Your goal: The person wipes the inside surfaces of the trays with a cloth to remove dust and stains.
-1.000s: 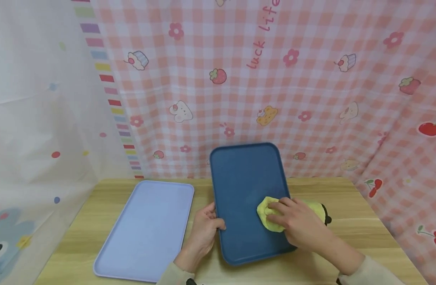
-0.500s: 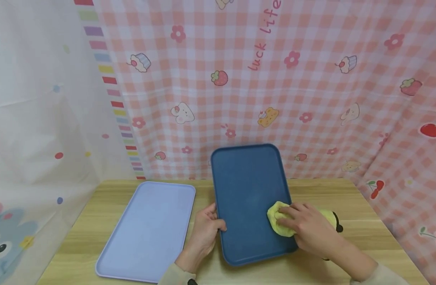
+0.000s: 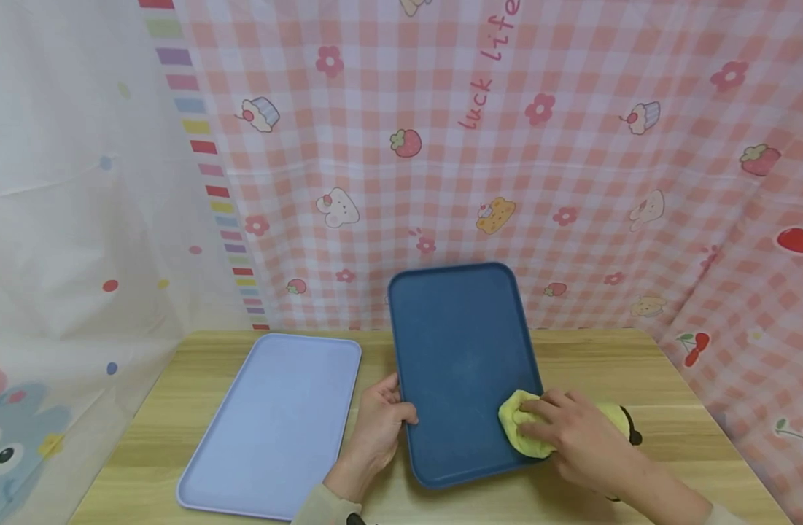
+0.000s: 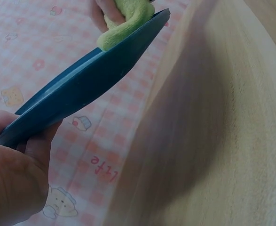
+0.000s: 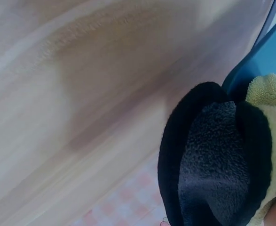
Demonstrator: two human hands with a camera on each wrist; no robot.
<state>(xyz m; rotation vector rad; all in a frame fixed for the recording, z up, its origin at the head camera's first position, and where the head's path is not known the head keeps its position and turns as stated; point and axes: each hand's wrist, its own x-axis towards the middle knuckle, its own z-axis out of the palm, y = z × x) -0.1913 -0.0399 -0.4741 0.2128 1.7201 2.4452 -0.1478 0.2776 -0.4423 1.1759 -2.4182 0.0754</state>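
My left hand [image 3: 377, 426] grips the left edge of a dark blue rectangular tray [image 3: 463, 350], thumb over the rim and fingers behind. The tray is tilted up off the table, its inner face toward me. With my right hand [image 3: 581, 434] I hold a bunched yellow-green cloth [image 3: 527, 426] against the tray's lower right corner. In the left wrist view the tray [image 4: 81, 89] shows edge-on, with the cloth [image 4: 130, 23] on its upper face. A grey underside with black trim on the cloth [image 5: 213, 150] fills much of the right wrist view.
A pale lilac tray [image 3: 273, 426] lies flat on the wood-grain table [image 3: 604, 350], left of my left hand. A pink checked curtain [image 3: 375, 160] hangs behind the table, and a white printed sheet [image 3: 79, 219] hangs at the left.
My right hand and the cloth have slid down and to the right across the blue tray, from right of its middle to the lower right corner. The left hand keeps its grip.
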